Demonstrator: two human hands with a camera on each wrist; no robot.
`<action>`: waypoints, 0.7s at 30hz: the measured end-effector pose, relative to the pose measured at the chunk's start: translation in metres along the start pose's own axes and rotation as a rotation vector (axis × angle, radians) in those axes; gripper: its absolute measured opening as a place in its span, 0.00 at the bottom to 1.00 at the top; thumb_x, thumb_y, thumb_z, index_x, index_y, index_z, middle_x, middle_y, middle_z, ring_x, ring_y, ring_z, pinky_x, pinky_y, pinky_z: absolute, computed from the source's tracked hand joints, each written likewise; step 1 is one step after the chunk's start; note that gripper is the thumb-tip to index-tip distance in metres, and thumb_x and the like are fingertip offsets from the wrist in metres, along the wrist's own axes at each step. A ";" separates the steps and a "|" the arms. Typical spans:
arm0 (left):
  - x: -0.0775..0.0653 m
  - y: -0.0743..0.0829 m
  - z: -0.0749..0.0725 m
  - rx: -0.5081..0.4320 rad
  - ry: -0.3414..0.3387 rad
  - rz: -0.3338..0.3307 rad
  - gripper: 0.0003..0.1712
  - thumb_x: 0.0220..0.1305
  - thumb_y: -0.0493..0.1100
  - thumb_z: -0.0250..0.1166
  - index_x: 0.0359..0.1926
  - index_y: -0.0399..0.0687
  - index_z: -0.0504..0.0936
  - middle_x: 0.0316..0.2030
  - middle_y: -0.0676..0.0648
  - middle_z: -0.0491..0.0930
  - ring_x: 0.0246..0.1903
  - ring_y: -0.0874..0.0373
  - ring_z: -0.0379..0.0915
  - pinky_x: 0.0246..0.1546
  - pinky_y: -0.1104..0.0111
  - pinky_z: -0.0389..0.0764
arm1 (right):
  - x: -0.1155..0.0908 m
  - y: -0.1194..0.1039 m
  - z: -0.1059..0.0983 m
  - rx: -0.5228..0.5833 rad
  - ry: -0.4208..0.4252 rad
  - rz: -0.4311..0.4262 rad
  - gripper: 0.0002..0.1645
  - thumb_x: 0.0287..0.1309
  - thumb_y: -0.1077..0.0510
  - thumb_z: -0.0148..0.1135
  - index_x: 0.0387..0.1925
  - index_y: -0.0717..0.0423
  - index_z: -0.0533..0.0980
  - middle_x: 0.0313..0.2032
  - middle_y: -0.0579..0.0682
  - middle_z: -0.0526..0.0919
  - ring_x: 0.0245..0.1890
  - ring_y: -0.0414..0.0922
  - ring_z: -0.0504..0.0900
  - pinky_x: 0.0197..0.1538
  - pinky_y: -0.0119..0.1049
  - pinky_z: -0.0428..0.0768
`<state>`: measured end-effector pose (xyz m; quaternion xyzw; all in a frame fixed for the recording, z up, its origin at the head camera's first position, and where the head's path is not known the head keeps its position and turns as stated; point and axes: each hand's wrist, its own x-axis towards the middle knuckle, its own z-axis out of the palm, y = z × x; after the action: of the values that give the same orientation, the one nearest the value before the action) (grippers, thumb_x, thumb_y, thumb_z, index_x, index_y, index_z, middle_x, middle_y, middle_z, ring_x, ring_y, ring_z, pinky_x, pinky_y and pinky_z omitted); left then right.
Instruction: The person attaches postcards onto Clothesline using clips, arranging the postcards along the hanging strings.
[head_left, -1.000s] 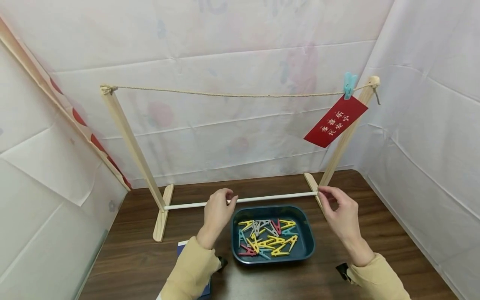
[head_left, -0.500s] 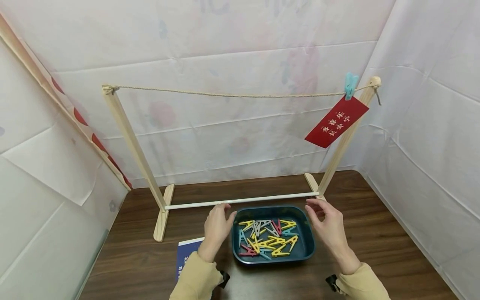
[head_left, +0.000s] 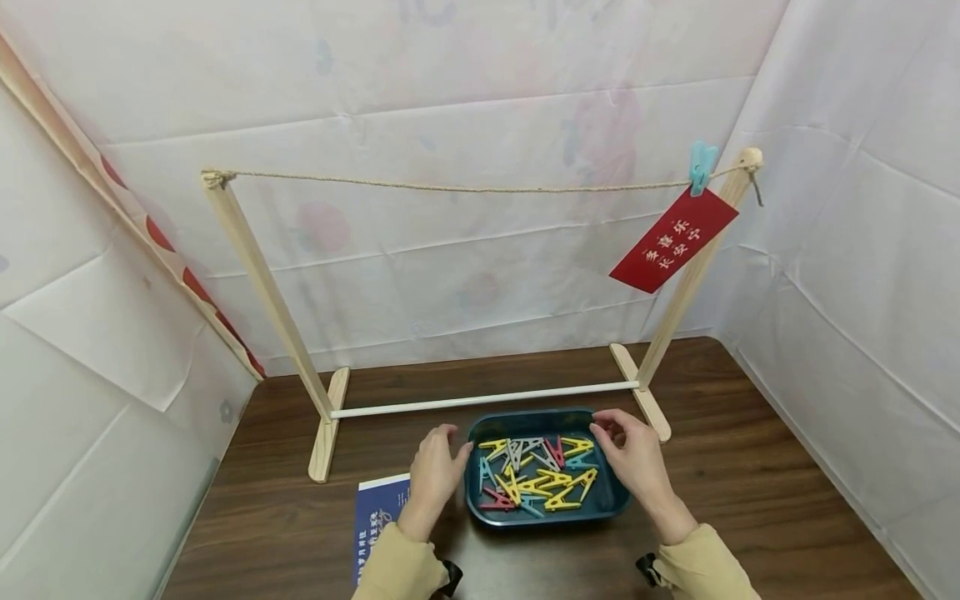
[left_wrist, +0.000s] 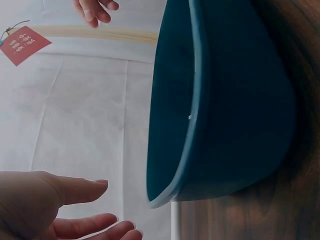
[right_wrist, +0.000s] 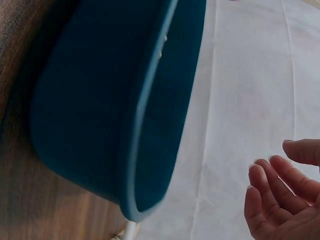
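Dark teal, rounded-rectangular plastic basin (head_left: 555,520) stands on the dark brown wood-grain table (head_left: 795,475) in the head view, between the person's two hands, with small yellow, grey, red and blue-green plastic clothespins (head_left: 558,479) lying jumbled inside. The left hand (head_left: 433,473) is just beside its left side; the right hand (head_left: 635,457) is at the far right corner, where its fingertips overlap the rim in this view. Behind the basin a white rod (head_left: 480,402) runs low between two pale wooden posts (head_left: 268,296), and a thin twine rope (head_left: 465,188) sags slightly between their tops. Near its right end a light blue clothespin (head_left: 701,168) grips a tilted red paper card with white characters (head_left: 675,240). A dark blue printed booklet (head_left: 375,521) lies partly under the left beige sleeve (head_left: 401,562).

From the left wrist, the left thumb (left_wrist: 82,190) and fingers (left_wrist: 85,226) are spread well apart, hold nothing and are clear of the basin's rim.

From the right wrist, the right hand's fingers bend loosely, with the thumb (right_wrist: 302,151) apart from them; nothing is between them, and a gap separates them from the basin.
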<state>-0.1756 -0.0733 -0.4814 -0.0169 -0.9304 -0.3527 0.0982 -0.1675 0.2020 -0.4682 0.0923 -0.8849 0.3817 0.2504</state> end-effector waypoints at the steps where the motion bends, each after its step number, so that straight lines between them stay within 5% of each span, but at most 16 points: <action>1: -0.001 -0.001 0.001 -0.001 0.001 -0.001 0.17 0.56 0.39 0.70 0.43 0.31 0.79 0.33 0.40 0.78 0.31 0.47 0.77 0.30 0.55 0.78 | 0.000 0.001 0.002 -0.003 -0.012 0.007 0.07 0.50 0.70 0.68 0.33 0.62 0.81 0.24 0.46 0.79 0.23 0.40 0.75 0.26 0.35 0.76; 21: -0.014 -0.008 0.016 -0.066 -0.002 -0.002 0.09 0.55 0.30 0.67 0.37 0.28 0.80 0.19 0.49 0.73 0.18 0.60 0.68 0.19 0.67 0.71 | 0.012 0.013 0.036 -0.030 -0.312 0.189 0.05 0.56 0.66 0.65 0.35 0.64 0.80 0.26 0.48 0.80 0.25 0.41 0.76 0.29 0.36 0.75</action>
<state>-0.1656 -0.0679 -0.5007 -0.0198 -0.9183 -0.3835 0.0965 -0.1960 0.1852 -0.4907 0.0630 -0.9234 0.3712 0.0744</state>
